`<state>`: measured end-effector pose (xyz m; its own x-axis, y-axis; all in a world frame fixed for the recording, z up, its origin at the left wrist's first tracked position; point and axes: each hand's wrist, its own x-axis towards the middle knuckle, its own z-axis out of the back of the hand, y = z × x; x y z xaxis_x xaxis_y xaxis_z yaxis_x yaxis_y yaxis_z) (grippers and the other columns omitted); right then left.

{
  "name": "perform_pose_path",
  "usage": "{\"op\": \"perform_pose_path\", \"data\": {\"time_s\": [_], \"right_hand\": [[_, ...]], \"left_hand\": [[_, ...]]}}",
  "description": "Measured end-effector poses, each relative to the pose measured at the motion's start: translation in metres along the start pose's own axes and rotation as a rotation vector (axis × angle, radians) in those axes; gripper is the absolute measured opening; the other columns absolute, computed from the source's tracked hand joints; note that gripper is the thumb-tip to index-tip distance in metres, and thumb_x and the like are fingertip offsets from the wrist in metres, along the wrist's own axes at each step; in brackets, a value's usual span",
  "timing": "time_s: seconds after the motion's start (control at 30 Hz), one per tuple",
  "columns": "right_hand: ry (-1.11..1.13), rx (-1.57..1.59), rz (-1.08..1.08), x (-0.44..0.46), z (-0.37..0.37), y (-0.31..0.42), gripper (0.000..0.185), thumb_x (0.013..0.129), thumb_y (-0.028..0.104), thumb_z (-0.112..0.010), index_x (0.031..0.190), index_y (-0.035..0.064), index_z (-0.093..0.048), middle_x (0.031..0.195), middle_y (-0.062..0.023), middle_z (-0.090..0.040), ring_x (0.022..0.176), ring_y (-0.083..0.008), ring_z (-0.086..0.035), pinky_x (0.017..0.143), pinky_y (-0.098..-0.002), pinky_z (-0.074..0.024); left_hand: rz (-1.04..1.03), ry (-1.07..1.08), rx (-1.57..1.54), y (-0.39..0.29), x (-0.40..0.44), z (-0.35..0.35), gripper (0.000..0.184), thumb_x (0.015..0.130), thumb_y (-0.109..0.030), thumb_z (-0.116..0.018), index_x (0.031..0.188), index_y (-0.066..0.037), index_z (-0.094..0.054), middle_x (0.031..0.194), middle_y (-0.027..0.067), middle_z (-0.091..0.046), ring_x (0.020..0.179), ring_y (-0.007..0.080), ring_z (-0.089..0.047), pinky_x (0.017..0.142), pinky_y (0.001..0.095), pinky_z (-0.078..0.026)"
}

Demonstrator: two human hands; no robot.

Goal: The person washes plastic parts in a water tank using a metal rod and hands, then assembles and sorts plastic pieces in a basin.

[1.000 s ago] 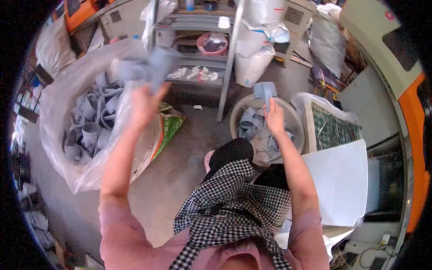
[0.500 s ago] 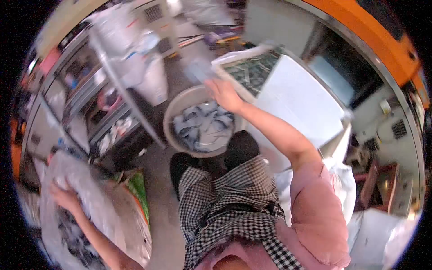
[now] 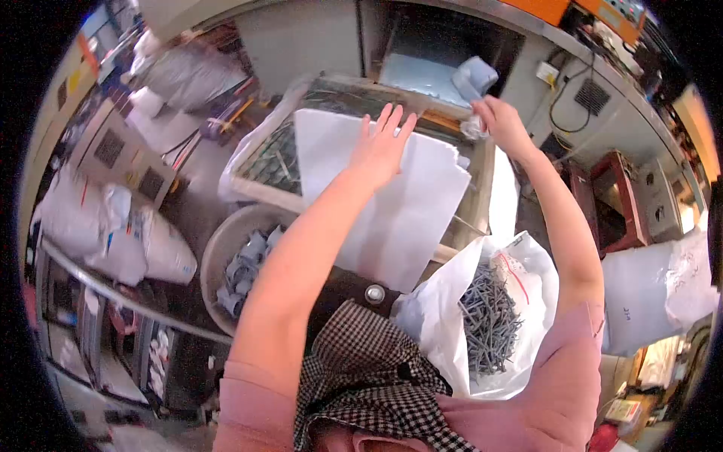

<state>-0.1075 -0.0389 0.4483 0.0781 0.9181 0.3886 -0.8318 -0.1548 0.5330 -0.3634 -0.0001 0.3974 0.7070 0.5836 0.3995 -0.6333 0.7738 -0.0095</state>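
Note:
My left hand [image 3: 382, 147], fingers spread, rests over the upper part of a white board [image 3: 384, 203] that lies across a wooden-edged crate [image 3: 267, 192]. Nothing is gripped in it. At the upper right, my right hand [image 3: 503, 126] has its fingers closed on a grey plastic part [image 3: 476, 77], whose round end points up and away from me. A round tub [image 3: 218, 248] with several grey plastic parts stands left of the board, partly behind my left forearm.
A white bag [image 3: 437, 320] of thin grey sticks [image 3: 489, 324] stands near my lap. Full white sacks [image 3: 143, 237] and a metal rack [image 3: 135, 301] are at the left. Machine panels [image 3: 301, 45] line the back, and a dark red frame [image 3: 614, 200] stands at the right.
The view has swung right. My left hand has left the large plastic bag and is now over the board. My right hand has moved from above the tub to beyond the crate with a grey part.

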Motion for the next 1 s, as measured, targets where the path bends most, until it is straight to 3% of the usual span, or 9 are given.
{"op": "perform_pose_path", "data": {"time_s": [0.1,0.13,0.17,0.23,0.3,0.37,0.57,0.8,1.0], "right_hand": [[0.165,-0.121,-0.102,-0.017,-0.003,-0.066,0.035,0.091,0.03,-0.048,0.08,-0.0021,-0.056,0.064,-0.0166,-0.056,0.062,-0.0289,-0.057,0.061,-0.0382,-0.0439],[0.244,-0.233,-0.09,-0.021,-0.011,-0.087,0.034,0.091,0.03,-0.049,0.084,-0.0018,-0.056,0.068,-0.0172,-0.059,0.066,-0.0332,-0.058,0.065,-0.041,-0.0457],[0.321,-0.491,0.237,-0.025,-0.027,-0.128,0.033,0.09,0.033,-0.05,0.094,0.0008,-0.056,0.079,-0.0187,-0.062,0.076,-0.035,-0.06,0.071,-0.0423,-0.0475],[0.508,-0.443,-0.083,-0.032,-0.049,-0.133,0.036,0.088,0.038,-0.051,0.105,0.0057,-0.056,0.09,-0.0197,-0.062,0.085,-0.034,-0.06,0.075,-0.042,-0.0485],[0.672,-0.475,-0.066,-0.034,-0.075,-0.139,0.039,0.088,0.041,-0.049,0.107,0.0079,-0.056,0.095,-0.0204,-0.062,0.089,-0.0339,-0.06,0.075,-0.0418,-0.0486],[0.72,-0.492,-0.033,-0.034,-0.111,-0.154,0.043,0.087,0.045,-0.048,0.105,0.007,-0.057,0.094,-0.0191,-0.062,0.088,-0.0338,-0.061,0.074,-0.0428,-0.0487],[0.929,-0.471,0.244,-0.026,-0.177,-0.138,0.042,0.087,0.046,-0.048,0.096,0.0058,-0.058,0.084,-0.0186,-0.062,0.083,-0.0352,-0.059,0.071,-0.0444,-0.0465],[1.271,-0.349,0.251,-0.026,-0.228,-0.109,0.032,0.086,0.038,-0.051,0.097,0.0107,-0.062,0.089,-0.0126,-0.063,0.087,-0.0306,-0.06,0.072,-0.0421,-0.0457],[1.424,-0.38,0.17,-0.05,-0.317,-0.165,0.031,0.08,0.028,-0.058,0.108,0.0133,-0.059,0.1,-0.0147,-0.058,0.095,-0.0304,-0.056,0.078,-0.0418,-0.0442]], "left_hand": [[-0.001,0.124,0.122,-0.003,0.033,-0.04,0.098,0.062,-0.021,-0.079,0.14,-0.014,-0.02,0.14,0.0109,-0.03,0.133,0.0294,-0.021,0.105,0.0566,-0.017],[0.0,0.152,0.093,0.0,0.028,-0.045,0.092,0.062,-0.022,-0.078,0.137,-0.013,-0.027,0.133,0.0113,-0.036,0.128,0.0298,-0.028,0.104,0.0553,-0.021],[0.004,0.179,0.061,0.004,0.023,-0.051,0.085,0.062,-0.022,-0.078,0.134,-0.013,-0.033,0.127,0.0118,-0.042,0.124,0.0302,-0.034,0.102,0.054,-0.024],[-0.107,-0.013,-0.031,0.013,-0.003,-0.05,0.058,0.062,-0.018,-0.076,0.114,-0.01,-0.05,0.106,0.0102,-0.05,0.106,0.0287,-0.045,0.093,0.0499,-0.03],[-0.179,-0.089,-0.127,0.005,-0.045,-0.024,0.036,0.06,-0.012,-0.071,0.092,-0.008,-0.055,0.091,0.0092,-0.049,0.092,0.0285,-0.048,0.086,0.0462,-0.031],[-0.171,-0.067,-0.144,-0.005,-0.088,-0.006,0.03,0.059,-0.007,-0.066,0.086,-0.007,-0.054,0.089,0.0095,-0.048,0.09,0.028,-0.049,0.087,0.0451,-0.031],[-0.074,-0.051,-0.155,-0.017,-0.138,0.012,0.025,0.058,-0.004,-0.062,0.082,-0.006,-0.056,0.087,0.0086,-0.047,0.087,0.0268,-0.051,0.086,0.0467,-0.031],[-0.01,-0.072,-0.218,-0.016,-0.137,0.008,0.026,0.056,-0.003,-0.062,0.081,-0.005,-0.057,0.084,0.0076,-0.047,0.089,0.0254,-0.053,0.087,0.046,-0.032],[0.002,-0.057,-0.21,-0.014,-0.138,0.01,0.02,0.061,-0.008,-0.06,0.081,-0.006,-0.058,0.084,0.0055,-0.048,0.088,0.0218,-0.053,0.088,0.0441,-0.031]]}}
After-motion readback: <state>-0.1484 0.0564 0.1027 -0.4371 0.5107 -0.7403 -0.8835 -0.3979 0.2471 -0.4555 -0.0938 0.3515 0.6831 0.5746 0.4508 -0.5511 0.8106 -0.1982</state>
